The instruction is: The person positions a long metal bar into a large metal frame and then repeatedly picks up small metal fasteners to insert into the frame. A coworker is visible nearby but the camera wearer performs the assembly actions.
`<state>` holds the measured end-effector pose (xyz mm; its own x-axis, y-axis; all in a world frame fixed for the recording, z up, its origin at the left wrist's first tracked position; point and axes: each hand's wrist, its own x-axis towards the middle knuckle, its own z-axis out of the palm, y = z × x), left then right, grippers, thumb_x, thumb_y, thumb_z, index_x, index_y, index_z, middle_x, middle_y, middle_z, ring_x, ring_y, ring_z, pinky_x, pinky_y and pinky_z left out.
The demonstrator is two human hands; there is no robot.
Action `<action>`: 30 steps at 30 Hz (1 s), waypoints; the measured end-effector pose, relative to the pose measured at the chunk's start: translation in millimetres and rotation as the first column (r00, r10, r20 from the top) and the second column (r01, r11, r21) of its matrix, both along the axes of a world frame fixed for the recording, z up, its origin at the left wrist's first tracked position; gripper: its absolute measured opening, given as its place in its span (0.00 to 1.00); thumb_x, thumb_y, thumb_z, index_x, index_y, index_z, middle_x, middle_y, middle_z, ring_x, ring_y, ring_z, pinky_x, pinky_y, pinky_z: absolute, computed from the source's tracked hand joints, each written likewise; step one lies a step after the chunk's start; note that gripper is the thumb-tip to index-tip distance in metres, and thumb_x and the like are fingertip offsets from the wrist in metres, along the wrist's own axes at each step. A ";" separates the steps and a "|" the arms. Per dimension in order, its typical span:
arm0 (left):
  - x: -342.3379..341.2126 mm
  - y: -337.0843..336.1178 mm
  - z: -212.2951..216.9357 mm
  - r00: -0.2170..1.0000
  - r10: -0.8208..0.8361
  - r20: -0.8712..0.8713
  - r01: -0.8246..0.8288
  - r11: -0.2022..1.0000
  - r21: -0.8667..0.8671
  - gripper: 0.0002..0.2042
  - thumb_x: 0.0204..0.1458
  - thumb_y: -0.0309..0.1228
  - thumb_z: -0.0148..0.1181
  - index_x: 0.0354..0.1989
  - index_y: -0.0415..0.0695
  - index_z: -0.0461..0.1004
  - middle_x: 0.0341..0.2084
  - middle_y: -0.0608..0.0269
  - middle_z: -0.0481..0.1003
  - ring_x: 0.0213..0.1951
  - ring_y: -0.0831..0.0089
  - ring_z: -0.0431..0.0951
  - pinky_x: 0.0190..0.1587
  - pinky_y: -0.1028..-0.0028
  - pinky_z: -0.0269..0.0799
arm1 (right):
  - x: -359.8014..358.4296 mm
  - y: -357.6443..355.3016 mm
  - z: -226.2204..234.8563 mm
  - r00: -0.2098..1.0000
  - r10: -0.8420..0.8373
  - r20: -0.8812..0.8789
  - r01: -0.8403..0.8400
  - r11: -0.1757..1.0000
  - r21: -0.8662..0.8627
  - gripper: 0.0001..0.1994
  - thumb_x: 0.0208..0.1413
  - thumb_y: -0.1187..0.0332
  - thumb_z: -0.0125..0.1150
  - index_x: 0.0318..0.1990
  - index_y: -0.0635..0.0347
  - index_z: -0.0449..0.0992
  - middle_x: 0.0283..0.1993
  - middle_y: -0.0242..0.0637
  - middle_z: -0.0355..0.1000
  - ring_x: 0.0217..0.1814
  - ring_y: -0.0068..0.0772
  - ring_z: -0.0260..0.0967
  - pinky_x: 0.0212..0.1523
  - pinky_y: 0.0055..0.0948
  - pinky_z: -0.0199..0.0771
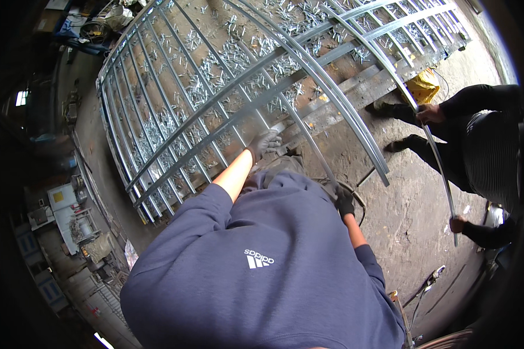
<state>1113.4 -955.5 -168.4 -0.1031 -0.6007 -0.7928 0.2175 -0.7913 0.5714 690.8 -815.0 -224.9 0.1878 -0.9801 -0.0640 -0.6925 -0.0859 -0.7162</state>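
My left hand (pixel 265 144), in a dark grey glove, is at the near edge of a frame of metal bars (pixel 212 145). Its fingers look stretched to the right, and nothing clearly shows in its grasp. Lower and to the right, my right hand (pixel 344 202) in a black glove closes round the near end of a long metal bar (pixel 308 136). That bar slants away from me and passes under the frame's paired long rails (pixel 262 96). The glove hides the bar's tip.
Many small metal pieces (pixel 215 75) lie scattered beneath the frame. At right, a person in dark clothes (pixel 492 151) holds a long curved metal strip (pixel 436 157) in both hands. Several curved strips (pixel 355 128) overhang the near edge. A yellow bag (pixel 423 87) and a cable (pixel 361 212) are nearby.
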 end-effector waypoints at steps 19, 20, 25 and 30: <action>66.2 -161.1 -19.0 0.770 0.635 0.064 -0.610 0.762 -0.218 0.17 0.62 0.32 0.58 0.59 0.48 0.70 0.44 0.65 0.79 0.42 0.75 0.80 0.41 0.71 0.80 | -61.9 60.7 10.1 0.944 -0.315 -0.100 0.282 0.606 0.744 0.23 0.62 0.44 0.59 0.40 0.60 0.73 0.30 0.34 0.67 0.37 0.30 0.62 0.38 0.38 0.65; 66.1 -165.4 -18.4 0.794 0.606 0.042 -0.596 0.790 -0.145 0.18 0.62 0.33 0.59 0.60 0.51 0.70 0.44 0.65 0.79 0.42 0.74 0.80 0.40 0.70 0.80 | -50.0 49.1 3.9 0.941 -0.319 -0.110 0.292 0.603 0.743 0.23 0.63 0.44 0.59 0.40 0.59 0.73 0.30 0.34 0.66 0.36 0.30 0.62 0.38 0.38 0.65; 59.1 -178.8 -26.1 0.810 0.579 -0.090 -0.586 0.806 -0.083 0.18 0.61 0.34 0.57 0.60 0.51 0.68 0.49 0.66 0.76 0.46 0.68 0.81 0.38 0.64 0.80 | 62.5 -71.7 -20.3 0.953 -0.295 -0.073 0.242 0.589 0.772 0.25 0.59 0.43 0.60 0.49 0.56 0.80 0.42 0.48 0.80 0.43 0.46 0.77 0.41 0.43 0.70; 57.8 -178.5 -49.0 0.861 0.509 0.016 -0.503 0.855 -0.124 0.16 0.62 0.33 0.56 0.58 0.49 0.71 0.49 0.62 0.77 0.55 0.67 0.78 0.37 0.64 0.80 | 146.4 -150.7 5.0 0.979 -0.203 -0.016 0.177 0.807 0.563 0.28 0.57 0.37 0.57 0.43 0.55 0.81 0.40 0.49 0.80 0.43 0.57 0.76 0.42 0.47 0.71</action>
<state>1171.2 -1134.0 -217.4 0.2741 -0.6447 -0.7136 0.5415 -0.5098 0.6685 837.3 -965.6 -219.9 0.0173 -0.7939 -0.6079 -0.6201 0.4684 -0.6293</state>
